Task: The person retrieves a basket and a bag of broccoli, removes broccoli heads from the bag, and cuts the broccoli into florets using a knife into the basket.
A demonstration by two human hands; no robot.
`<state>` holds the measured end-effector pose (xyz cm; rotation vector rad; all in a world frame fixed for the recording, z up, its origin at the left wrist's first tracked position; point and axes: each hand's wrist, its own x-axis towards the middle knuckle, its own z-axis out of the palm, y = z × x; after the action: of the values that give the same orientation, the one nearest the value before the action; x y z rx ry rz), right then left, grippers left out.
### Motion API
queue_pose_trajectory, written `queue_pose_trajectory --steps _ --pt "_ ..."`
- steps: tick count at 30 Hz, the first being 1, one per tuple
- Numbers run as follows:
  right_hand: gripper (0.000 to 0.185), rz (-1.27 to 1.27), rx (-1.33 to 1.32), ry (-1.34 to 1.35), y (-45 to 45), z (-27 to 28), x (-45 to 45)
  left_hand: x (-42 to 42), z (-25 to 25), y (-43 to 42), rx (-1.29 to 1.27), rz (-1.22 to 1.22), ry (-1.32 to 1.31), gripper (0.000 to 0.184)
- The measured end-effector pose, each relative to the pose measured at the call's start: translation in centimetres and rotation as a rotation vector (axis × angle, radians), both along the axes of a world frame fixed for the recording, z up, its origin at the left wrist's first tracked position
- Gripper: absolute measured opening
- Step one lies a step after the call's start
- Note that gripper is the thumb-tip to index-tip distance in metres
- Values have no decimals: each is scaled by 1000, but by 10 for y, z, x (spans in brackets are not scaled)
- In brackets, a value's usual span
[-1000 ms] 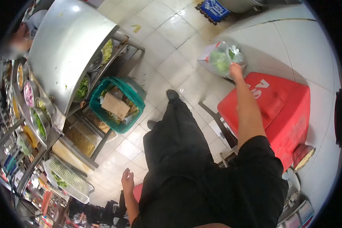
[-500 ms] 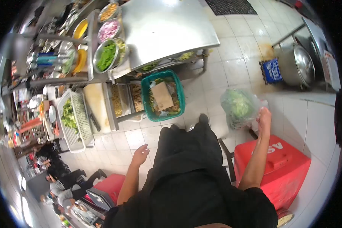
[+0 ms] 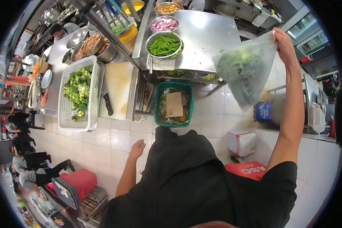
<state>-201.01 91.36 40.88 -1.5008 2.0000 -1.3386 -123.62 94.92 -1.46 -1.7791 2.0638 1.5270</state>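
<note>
My right hand [image 3: 284, 42] is raised at the right, fingers closed on the gathered top corner of a clear plastic bag [image 3: 250, 68]. Leafy-looking green vegetables show through the bag, and dark handwriting marks its side. The bag hangs beside the right end of the steel table [image 3: 205, 34]. My left hand [image 3: 137, 148] hovers low over the floor, its fingers loosely bent and apart, with nothing in them. Nearest to it is the green bin [image 3: 157, 104], which holds scraps and a piece of cardboard [image 3: 174, 104].
A white perforated basket [image 3: 62, 110] of broccoli stands left of a cutting board [image 3: 117, 87] with a knife [image 3: 108, 104]. Bowls of green pieces [image 3: 164, 45] and sliced onion [image 3: 164, 24] line the table. A red box [image 3: 245, 170] is by my right side. People [image 3: 30, 155] are at far left.
My right hand has lifted the plastic bag from beside the red box up to table height. My view has shifted toward the table. The left hand stays low and empty.
</note>
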Motion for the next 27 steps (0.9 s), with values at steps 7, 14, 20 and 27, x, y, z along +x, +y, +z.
queue_pose_trajectory --steps 7,14,20,27 --pt "14 -139 22 410 -79 24 9 67 -33 -2 35 -78 -16 41" --pt "15 -253 31 661 -88 -176 85 63 -34 0 65 48 -7 43" --pt "17 -405 -62 392 -54 -274 125 13 -19 3 96 176 33 43" --pt "52 -349 -278 386 -46 -204 157 -26 -10 -12 -26 165 42 43"
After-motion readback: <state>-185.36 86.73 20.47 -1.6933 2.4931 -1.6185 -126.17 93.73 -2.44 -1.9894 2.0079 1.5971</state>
